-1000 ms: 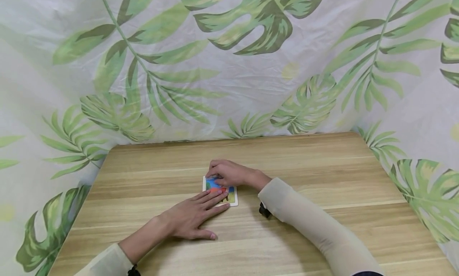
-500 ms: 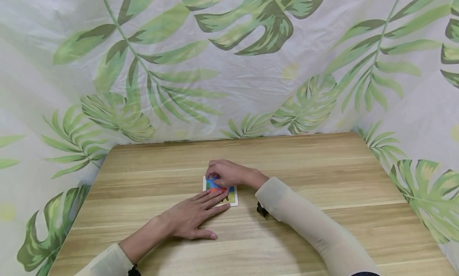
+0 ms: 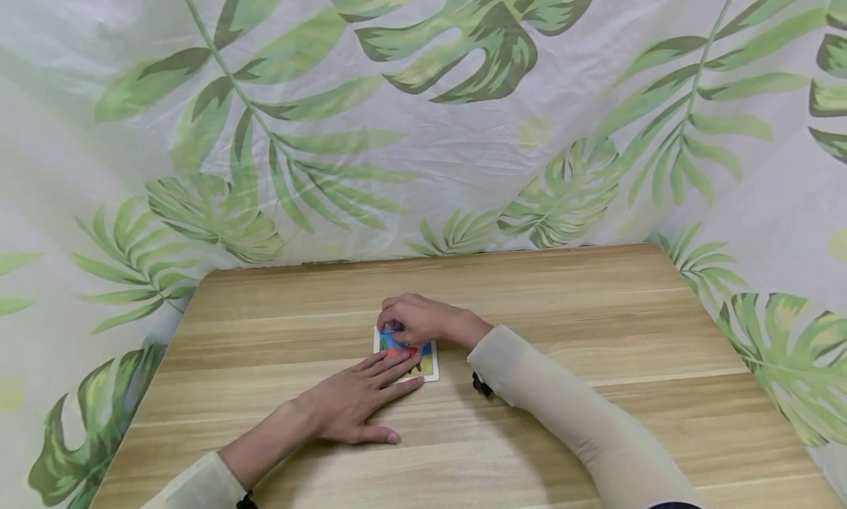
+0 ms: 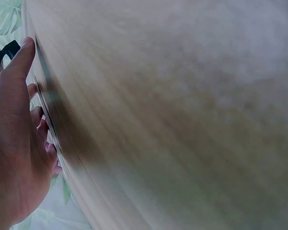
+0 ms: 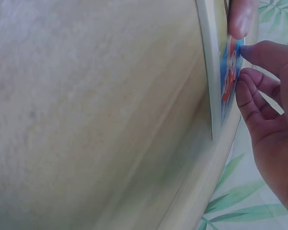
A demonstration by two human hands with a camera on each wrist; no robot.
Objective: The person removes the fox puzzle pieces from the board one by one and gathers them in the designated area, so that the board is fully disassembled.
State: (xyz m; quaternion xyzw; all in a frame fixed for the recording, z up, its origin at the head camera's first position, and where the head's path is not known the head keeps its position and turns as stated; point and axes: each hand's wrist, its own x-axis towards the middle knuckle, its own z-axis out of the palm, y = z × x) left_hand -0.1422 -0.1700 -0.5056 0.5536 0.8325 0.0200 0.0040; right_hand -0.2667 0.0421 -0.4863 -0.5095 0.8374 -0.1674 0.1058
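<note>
A small flat board [image 3: 433,369] with a white border and a bright blue, red and yellow picture lies mid-table; it looks like a picture puzzle. My left hand [image 3: 351,402] rests on its near left part, fingers straight and spread, thumb on the tabletop. Curled fingers of my right hand [image 3: 423,319] touch the far part of the picture. In the right wrist view, the right hand [image 5: 273,115] has thumb and fingertips against the picture [image 5: 229,72]; whether they pinch a piece cannot be told. The left wrist view shows the left hand [image 4: 19,129] beside the board's thin edge [image 4: 48,112].
The wood-grain table [image 3: 582,296] spreads around the board on every side. A pale leaf-printed cloth [image 3: 423,126] hangs behind it and at both sides. A black device [image 3: 481,384] sits under the right wrist.
My right hand and forearm have shifted slightly left, its fingers still at the picture. The left hand and the board stay in place.
</note>
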